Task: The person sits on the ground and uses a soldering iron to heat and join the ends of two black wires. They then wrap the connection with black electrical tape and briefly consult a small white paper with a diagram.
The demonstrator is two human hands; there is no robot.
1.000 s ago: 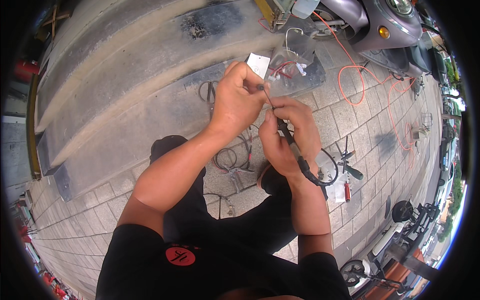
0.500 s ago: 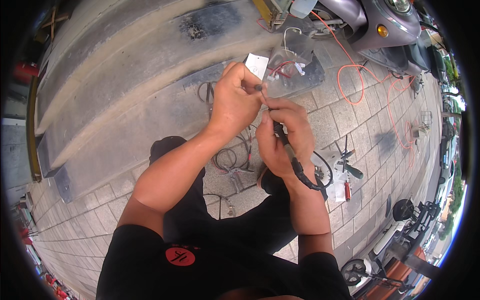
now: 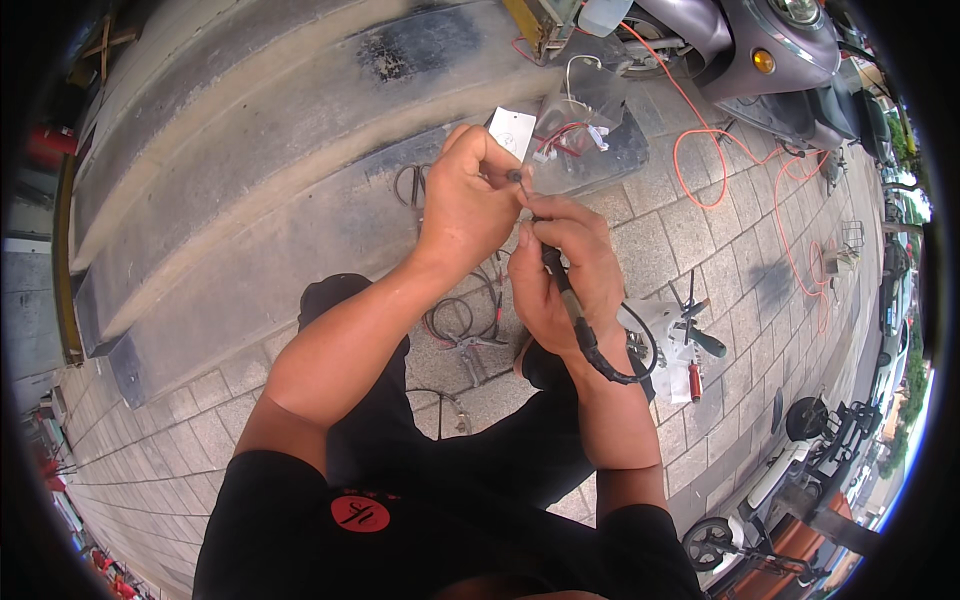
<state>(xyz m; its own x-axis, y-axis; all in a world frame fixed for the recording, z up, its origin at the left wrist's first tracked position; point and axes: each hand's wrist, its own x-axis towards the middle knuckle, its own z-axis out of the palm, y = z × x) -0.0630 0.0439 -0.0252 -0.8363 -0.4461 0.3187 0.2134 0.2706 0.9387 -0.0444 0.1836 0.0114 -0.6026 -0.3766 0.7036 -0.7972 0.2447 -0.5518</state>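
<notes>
My left hand (image 3: 470,200) is closed, pinching a small dark fitting (image 3: 515,176) with a thin wire at the fingertips. Just below and right, my right hand (image 3: 565,275) grips a black cable assembly (image 3: 578,314) with a metallic section, its thin end pointing at that fitting and a black lead looping beside my wrist. A white card (image 3: 510,130) lies behind my left hand. Past it is a clear plastic bag (image 3: 590,95) with red and white wires. Scissor handles (image 3: 408,185), coiled dark leads (image 3: 450,315) and pliers (image 3: 468,345) lie below and left of my hands.
Concrete steps (image 3: 250,140) fill the upper left. A grey scooter (image 3: 760,50) stands top right, near orange cable (image 3: 700,170) on the paving (image 3: 730,250). Tools, including a red-handled one (image 3: 695,380), lie on white sheeting to my right. A white two-wheeler (image 3: 775,480) stands at lower right.
My right hand, with the black cable assembly, has shifted slightly left. My left hand has moved a little left too, still pinching the small fitting.
</notes>
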